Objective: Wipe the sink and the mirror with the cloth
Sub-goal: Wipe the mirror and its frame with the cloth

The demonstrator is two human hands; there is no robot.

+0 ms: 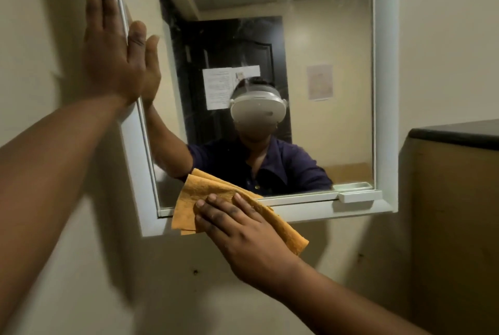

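Note:
A white-framed mirror (337,37) hangs on the cream wall in front of me. My left hand (113,48) lies flat with fingers spread against the mirror's left frame edge, holding nothing. My right hand (243,234) presses a folded orange cloth (194,199) against the mirror's lower left corner, over the glass and the bottom frame. Part of the cloth hangs past my hand to the right. Streaks show on the glass near the top right. The sink is out of view.
A small white ledge (359,195) sits on the frame's bottom right. A brown cabinet with a dark top (456,132) stands at the right, close to the mirror. The glass reflects a person, a dark door and papers.

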